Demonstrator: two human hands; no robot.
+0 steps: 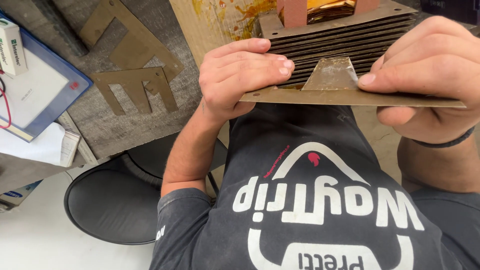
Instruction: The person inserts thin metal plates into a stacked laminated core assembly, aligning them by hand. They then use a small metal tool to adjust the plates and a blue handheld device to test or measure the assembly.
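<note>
Left hand (240,75) curls over the near edge of a thin brown metal plate (350,97), fingers on top and thumb beneath, pinching its left end. Right hand (430,75) grips the same plate at its right end, thumb pressed on the upper face, fingers wrapped underneath; a dark band sits on that wrist. The plate is held level, edge-on to the camera, in front of the person's chest, and its middle tongue (332,75) reaches forward into a stack (340,35) of like plates. The stack shows as many thin layers, with a coil (325,7) wound in yellowish wrap and reddish-brown uprights rising through its top. It stands on a sheet of stained cardboard (220,20).

Left of the stack, two loose E-shaped plates (135,55) lie flat on the grey table (100,120), one overlapping the other. Further left lie a blue clipboard (45,85) with paper, a small white box (12,47) and a red wire (7,107). Below the table edge stands a round black stool (112,200) on a pale floor. The person wears a dark grey T-shirt (310,200) with a white print.
</note>
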